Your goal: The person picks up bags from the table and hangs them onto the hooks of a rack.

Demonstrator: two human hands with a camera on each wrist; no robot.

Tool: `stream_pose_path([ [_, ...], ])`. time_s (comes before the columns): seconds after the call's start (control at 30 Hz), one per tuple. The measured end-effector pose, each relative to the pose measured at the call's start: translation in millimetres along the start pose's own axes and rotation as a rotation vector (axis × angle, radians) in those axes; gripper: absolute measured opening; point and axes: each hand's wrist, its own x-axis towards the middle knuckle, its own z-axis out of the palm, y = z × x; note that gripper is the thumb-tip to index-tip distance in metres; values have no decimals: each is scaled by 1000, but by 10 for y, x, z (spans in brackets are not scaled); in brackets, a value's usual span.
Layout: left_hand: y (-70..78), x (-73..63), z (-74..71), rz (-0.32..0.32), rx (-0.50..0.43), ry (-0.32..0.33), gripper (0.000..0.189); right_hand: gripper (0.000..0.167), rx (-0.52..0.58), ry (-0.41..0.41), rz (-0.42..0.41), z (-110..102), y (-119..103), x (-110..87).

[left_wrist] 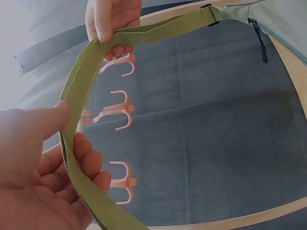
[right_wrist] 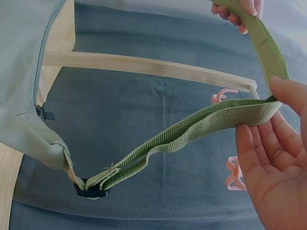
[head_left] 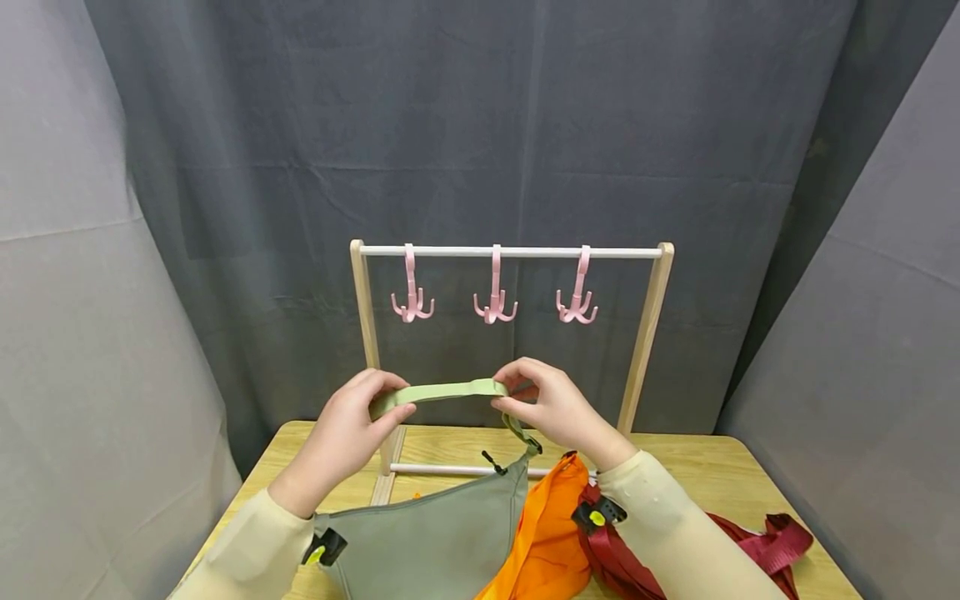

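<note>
The green strap (head_left: 450, 390) stretches between the two hands, just below the middle of the head view. At its left, the left hand (head_left: 347, 437) pinches it between thumb and curled fingers; at its right, the right hand (head_left: 553, 406) pinches it likewise. Under the right hand the strap drops to a black buckle (right_wrist: 93, 190) on the grey bag (head_left: 435, 542), bottom centre. An orange bag (head_left: 557, 533) and a red bag (head_left: 618, 560) lie lower right on the table (head_left: 693, 467). Pink hooks (head_left: 496, 287) hang mid-frame from a rack (head_left: 457, 251).
</note>
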Motion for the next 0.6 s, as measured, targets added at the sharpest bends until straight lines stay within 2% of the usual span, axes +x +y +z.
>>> stream_pose_path([
  [0.33,49,7,-65,-47,-54,-11,22,23,44,8,23,-20,-59,17],
  [0.6,103,42,-105,-40,-64,6,21,24,54,12,34,-68,-112,49],
])
